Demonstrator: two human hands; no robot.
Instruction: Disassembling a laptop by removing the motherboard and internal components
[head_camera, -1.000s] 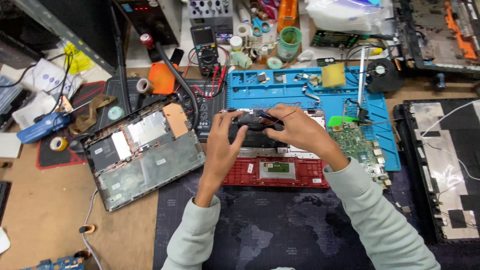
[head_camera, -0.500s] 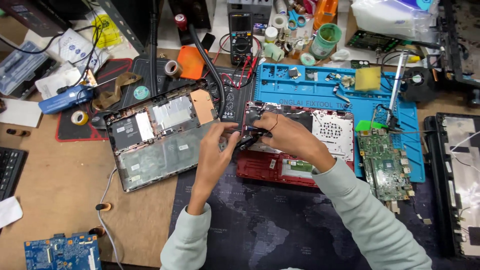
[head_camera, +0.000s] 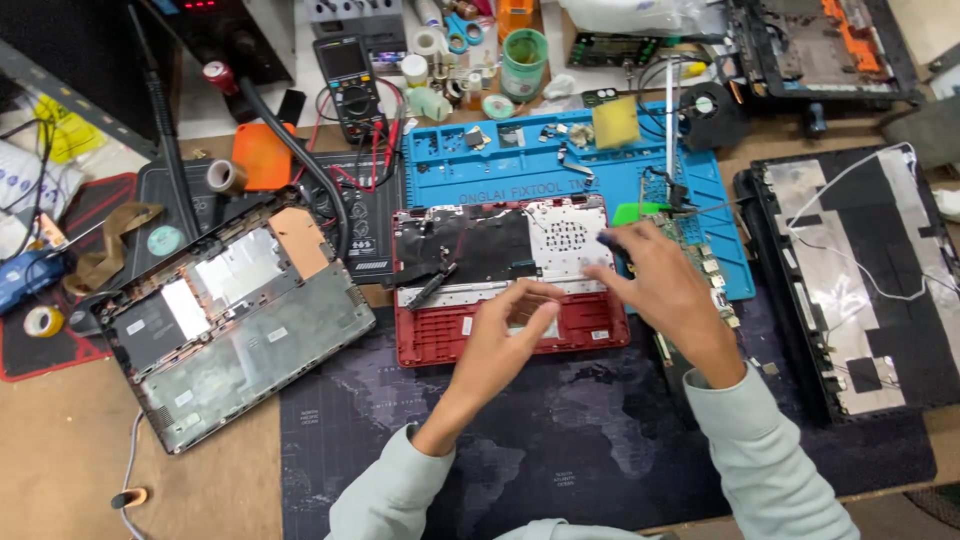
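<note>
An opened red laptop base (head_camera: 430, 345) lies in front of me on a dark desk mat (head_camera: 560, 460). Its upper half shows a black sheet (head_camera: 470, 240) and a perforated white plate (head_camera: 565, 235). A thin black tool (head_camera: 430, 287) rests across its middle. My left hand (head_camera: 505, 345) hovers over the base's lower half with its fingers apart and nothing in it. My right hand (head_camera: 665, 295) is at the base's right edge, fingers spread and pointing left, partly covering a green circuit board (head_camera: 700, 250).
A blue repair mat (head_camera: 500, 175) with small parts lies behind the red base. A grey opened laptop shell (head_camera: 240, 320) sits at the left and a black laptop lid (head_camera: 860, 280) at the right. A multimeter (head_camera: 345, 75), tape roll (head_camera: 225, 177) and green cup (head_camera: 525, 60) stand at the back.
Both hands have come off the black part inside the red base. The left hand drew back toward me and the right hand moved to the right edge.
</note>
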